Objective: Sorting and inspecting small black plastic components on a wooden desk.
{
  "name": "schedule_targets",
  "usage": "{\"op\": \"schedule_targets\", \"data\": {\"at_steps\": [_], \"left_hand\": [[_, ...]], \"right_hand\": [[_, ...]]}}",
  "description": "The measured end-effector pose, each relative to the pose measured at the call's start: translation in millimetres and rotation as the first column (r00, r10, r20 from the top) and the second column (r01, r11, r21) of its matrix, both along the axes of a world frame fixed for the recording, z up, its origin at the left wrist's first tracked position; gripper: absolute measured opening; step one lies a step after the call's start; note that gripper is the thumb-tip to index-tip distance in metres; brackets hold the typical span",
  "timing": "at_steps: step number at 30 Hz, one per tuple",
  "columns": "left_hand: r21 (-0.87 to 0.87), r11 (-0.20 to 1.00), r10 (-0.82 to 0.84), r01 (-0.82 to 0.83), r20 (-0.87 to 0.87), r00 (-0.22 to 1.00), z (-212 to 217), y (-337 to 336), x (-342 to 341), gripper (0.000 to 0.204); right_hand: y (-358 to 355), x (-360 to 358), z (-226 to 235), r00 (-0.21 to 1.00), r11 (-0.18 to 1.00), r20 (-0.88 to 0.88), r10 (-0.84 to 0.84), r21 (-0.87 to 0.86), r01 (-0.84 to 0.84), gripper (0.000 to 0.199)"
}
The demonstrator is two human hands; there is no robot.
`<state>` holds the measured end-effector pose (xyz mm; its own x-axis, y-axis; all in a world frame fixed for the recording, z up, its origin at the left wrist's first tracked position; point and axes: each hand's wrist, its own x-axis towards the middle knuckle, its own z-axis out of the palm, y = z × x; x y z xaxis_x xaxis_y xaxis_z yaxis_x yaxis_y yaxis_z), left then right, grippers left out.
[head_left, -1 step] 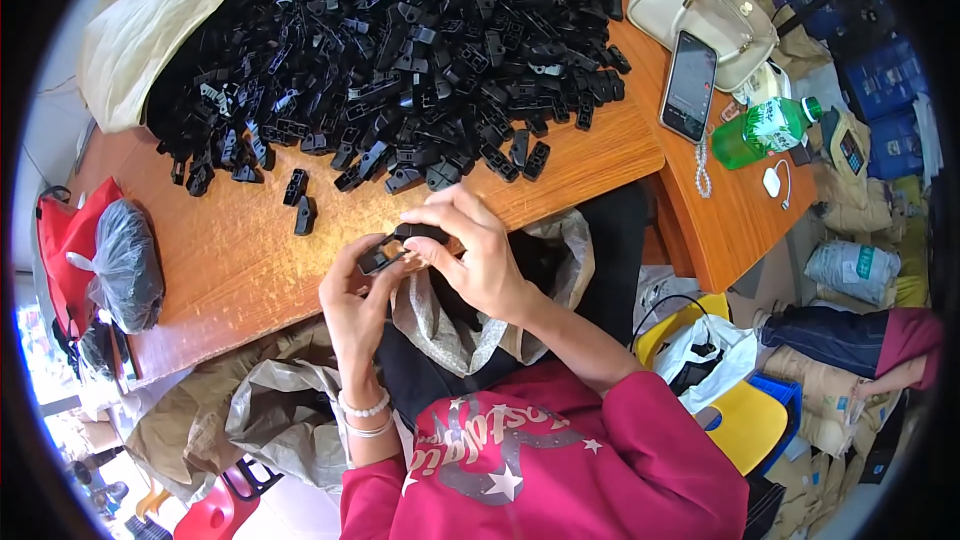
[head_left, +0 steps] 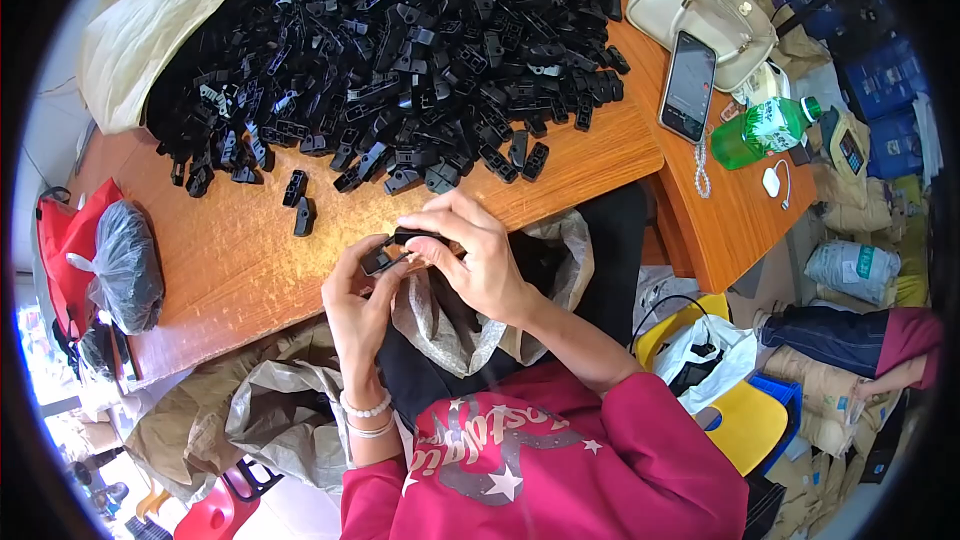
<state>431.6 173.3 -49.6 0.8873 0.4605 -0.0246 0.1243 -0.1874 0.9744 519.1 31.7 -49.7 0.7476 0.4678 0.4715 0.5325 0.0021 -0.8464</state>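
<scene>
A pale woven sack (head_left: pixel 470 352) gapes on the person's lap, and both hands work near its rim. The left hand (head_left: pixel 352 292) pinches a black frame-like piece (head_left: pixel 377 259) between thumb and fingers, the piece showing at the fingertips rather than deep in the palm. The right hand (head_left: pixel 478 258) grasps a solid black piece (head_left: pixel 422 236) — fingers curled over it, its left end jutting toward the other piece. The two meet or nearly meet between the hands; whether they are joined, I cannot tell. Beyond, on the wooden table (head_left: pixel 220 270), two loose black parts (head_left: pixel 304 217) lie close together, apart from the grip. Farther back spreads a heap of black parts (head_left: pixel 400 80) — a brown paper sack (head_left: pixel 140 50) is at its left
</scene>
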Motion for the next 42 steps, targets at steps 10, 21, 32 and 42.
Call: {"op": "schedule_targets", "data": {"at_steps": [10,21,32,42], "left_hand": [[-0.139,0.99,-0.038,0.021,-0.119,0.992,-7,4,-7,0.035],[-0.337,0.935,-0.129,0.114,-0.023,0.991,10,0,-10,0.016],[-0.134,0.981,-0.14,0.138,-0.004,0.99,11,-1,-11,0.033],[0.38,0.925,-0.097,-0.019,0.283,0.954,-6,-6,-13,0.035]], "right_hand": [[-3,-8,1,0.903,0.997,-0.423,0.073,0.067,-0.049,0.031],[0,-9,-10,0.943,0.988,-0.298,0.15,0.09,-0.129,0.02],[-9,-1,-18,0.913,0.967,-0.319,0.255,0.085,-0.241,0.025],[3,-12,-14,0.919,0.989,-0.367,0.142,0.082,-0.12,0.04]]}}
